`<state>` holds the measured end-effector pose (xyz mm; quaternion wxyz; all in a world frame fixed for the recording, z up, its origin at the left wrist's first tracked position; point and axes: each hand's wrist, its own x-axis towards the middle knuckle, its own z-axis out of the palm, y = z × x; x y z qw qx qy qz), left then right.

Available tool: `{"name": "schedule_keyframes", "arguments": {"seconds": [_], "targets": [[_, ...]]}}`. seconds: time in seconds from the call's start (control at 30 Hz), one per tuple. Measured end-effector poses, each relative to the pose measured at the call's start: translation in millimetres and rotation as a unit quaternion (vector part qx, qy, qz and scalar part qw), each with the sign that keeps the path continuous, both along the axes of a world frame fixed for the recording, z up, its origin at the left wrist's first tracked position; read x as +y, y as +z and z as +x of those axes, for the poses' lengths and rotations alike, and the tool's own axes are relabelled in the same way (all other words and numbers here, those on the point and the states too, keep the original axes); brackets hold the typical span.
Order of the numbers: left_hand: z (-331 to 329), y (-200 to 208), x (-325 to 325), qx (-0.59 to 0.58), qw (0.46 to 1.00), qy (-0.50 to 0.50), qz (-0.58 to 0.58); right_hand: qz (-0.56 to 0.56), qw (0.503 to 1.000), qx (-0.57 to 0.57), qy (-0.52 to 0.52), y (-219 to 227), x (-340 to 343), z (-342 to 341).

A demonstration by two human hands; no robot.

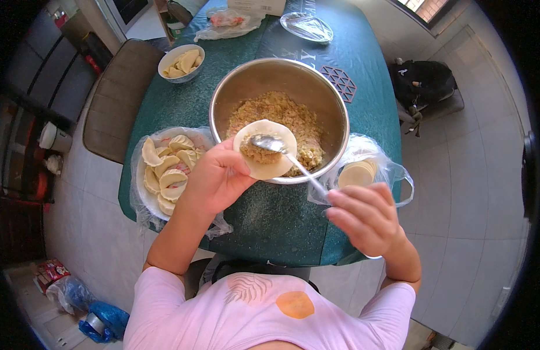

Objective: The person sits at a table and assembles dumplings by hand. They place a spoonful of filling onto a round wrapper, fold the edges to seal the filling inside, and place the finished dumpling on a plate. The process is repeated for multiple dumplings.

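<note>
My left hand (223,178) holds a round dumpling wrapper (275,129) flat over the near side of a large steel bowl (221,96). Minced filling (255,154) lies on the wrapper, and the bowl of a metal spoon (268,143) presses on it. The spoon's handle runs to my right hand (366,216), whose fingers are closed on its end. Inside the steel bowl is a mass of crumbly filling mix (281,108). Just beyond my right hand, a stack of round wrappers (357,174) sits in a clear plastic bag (372,151).
Left of my forearm, several folded dumplings (168,166) lie on a plastic-covered plate (143,195). A white bowl of dumplings (181,63) stands farther back. On the green tablecloth (270,216) are also a hexagonal trivet (338,83) and a covered plate (306,28). Chairs (118,99) flank the table.
</note>
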<state>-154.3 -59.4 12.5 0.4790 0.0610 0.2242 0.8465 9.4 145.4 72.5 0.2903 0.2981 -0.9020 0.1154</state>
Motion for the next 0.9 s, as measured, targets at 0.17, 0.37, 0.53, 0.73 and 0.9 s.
{"name": "schedule_keyframes", "arguments": {"seconds": [0.17,0.37,0.53,0.73,0.9], "targets": [[-1.3,-0.2,0.1,0.002,1.000,0.012,-0.008,-0.061,0.998,0.007,0.010,7.5,7.3,7.9],[-1.7,-5.9,-2.2,-0.010,0.999,0.034,-0.014,-0.075,0.993,0.021,-0.090,6.1,15.2,5.4],[-0.2,-1.8,-7.5,0.008,0.997,0.058,-0.044,0.064,0.987,-0.127,-0.081,-23.8,31.7,-18.0],[14.3,16.1,-17.8,0.043,0.995,0.044,-0.079,-0.016,0.976,-0.138,-0.165,-20.6,26.8,-4.5],[55.6,14.9,-22.7,0.017,0.989,-0.122,-0.087,-0.107,0.848,-0.353,-0.381,-12.7,59.7,69.0]]}}
